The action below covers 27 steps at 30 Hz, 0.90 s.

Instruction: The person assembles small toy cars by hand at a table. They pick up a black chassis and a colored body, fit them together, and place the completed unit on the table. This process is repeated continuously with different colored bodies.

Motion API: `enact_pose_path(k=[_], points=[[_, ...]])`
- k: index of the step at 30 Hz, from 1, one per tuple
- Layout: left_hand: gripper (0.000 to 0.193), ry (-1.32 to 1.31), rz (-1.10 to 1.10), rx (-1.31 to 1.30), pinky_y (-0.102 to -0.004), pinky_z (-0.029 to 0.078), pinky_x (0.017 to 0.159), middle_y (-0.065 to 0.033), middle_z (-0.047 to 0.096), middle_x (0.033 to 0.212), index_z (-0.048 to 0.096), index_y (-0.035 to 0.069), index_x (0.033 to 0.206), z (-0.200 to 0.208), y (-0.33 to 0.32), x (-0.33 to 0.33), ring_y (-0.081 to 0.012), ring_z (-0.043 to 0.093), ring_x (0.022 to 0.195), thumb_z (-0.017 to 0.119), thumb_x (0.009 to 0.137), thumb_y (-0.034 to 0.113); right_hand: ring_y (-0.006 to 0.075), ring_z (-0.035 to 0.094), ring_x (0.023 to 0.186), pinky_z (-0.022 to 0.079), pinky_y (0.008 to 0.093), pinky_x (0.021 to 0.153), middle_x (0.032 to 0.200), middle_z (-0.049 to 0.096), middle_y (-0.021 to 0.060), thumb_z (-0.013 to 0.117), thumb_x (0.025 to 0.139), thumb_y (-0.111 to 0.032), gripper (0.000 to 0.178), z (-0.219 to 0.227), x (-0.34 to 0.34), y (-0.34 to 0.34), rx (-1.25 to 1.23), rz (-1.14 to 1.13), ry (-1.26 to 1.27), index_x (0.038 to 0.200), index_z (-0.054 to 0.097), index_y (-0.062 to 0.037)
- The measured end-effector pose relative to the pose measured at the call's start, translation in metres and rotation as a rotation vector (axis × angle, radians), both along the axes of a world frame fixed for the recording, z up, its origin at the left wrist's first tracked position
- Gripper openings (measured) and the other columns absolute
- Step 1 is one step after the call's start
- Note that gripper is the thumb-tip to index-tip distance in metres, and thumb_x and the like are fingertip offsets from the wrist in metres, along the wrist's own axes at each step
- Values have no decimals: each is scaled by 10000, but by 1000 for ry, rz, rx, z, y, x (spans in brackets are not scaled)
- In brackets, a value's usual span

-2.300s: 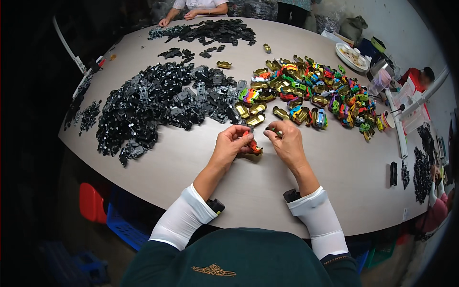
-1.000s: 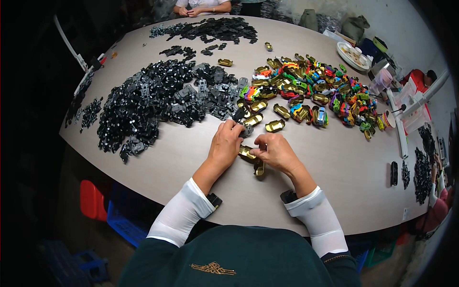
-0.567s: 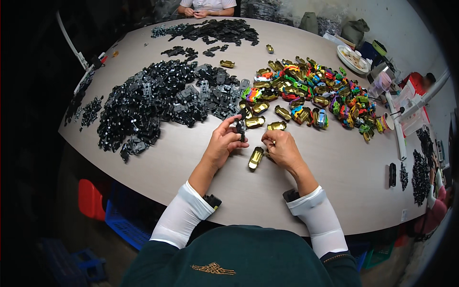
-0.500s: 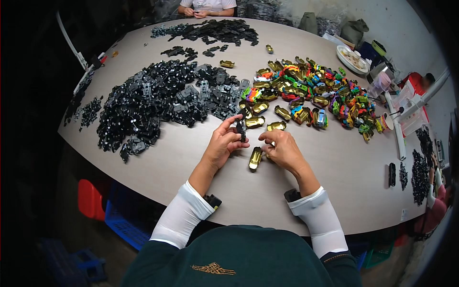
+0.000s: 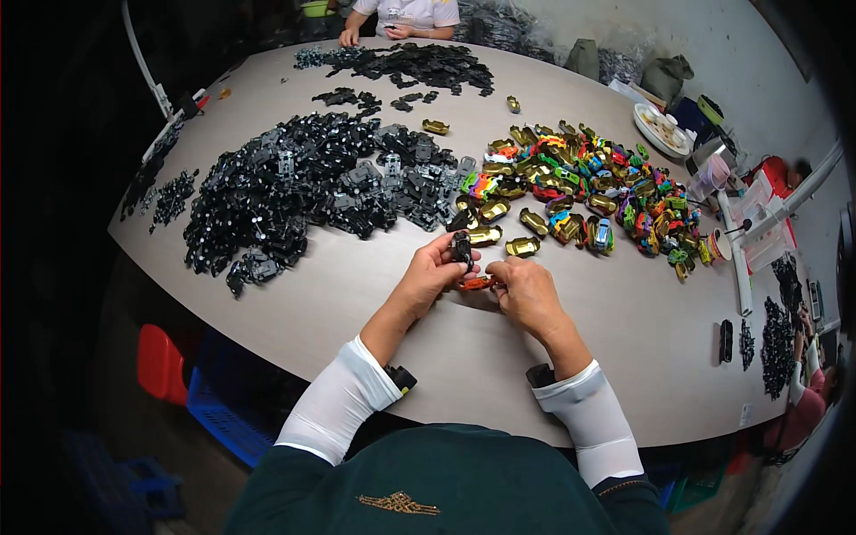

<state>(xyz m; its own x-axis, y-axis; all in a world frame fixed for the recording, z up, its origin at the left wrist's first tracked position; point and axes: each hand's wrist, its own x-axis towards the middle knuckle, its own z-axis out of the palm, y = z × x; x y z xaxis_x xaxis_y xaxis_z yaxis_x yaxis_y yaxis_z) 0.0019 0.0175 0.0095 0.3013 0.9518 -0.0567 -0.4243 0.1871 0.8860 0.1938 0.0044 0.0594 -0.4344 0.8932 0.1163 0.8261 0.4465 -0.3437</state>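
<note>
My left hand (image 5: 432,275) holds a small black chassis part (image 5: 462,248) upright between thumb and fingers. My right hand (image 5: 528,292) pinches a small orange-red toy car shell (image 5: 477,283) low over the table, just under the black part. The two hands nearly touch. Right behind them lie gold shells (image 5: 486,235), at the near edge of a heap of coloured car shells (image 5: 593,192). A large heap of black chassis parts (image 5: 303,183) spreads to the left of it.
The pale round table (image 5: 357,303) curves around me. Another person's hands (image 5: 392,31) work at a second black pile (image 5: 428,64) at the far side. A plate (image 5: 660,129), cups and a white lamp arm (image 5: 744,259) stand at the right. A red stool (image 5: 160,361) stands below left.
My left hand has taken a black part and brought it up beside my right hand. Where a gold shell lay between my hands, my right hand now holds an orange-red shell.
</note>
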Motion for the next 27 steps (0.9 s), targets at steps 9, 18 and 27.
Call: enact_pose_path(k=[9,18,27], points=[[441,-15,28,73,-286,538,858,-116,623,1122,468,-23,1265,-7,-2,11,-168,637,995,547,836,-91,273,675,905,510,335,820,983,676,210,545,732,-2,464,-34,-8,8,-206,-111,659,1193,595,13],[376,-107,197,0,-272,559,807,-108,656,1061,503,-10,1216,-10,-5,29,-161,659,937,550,849,-83,103,630,749,520,243,652,914,652,98,639,857,-36,455,-33,-22,2,-227,-153,823,1276,498,72],[245,-181,194,-84,-342,581,798,-162,633,1084,496,-23,1191,-3,1,22,-223,665,906,429,1004,119,75,568,725,482,203,591,845,612,41,734,758,-15,258,-14,-10,12,-259,-205,1041,956,572,21]])
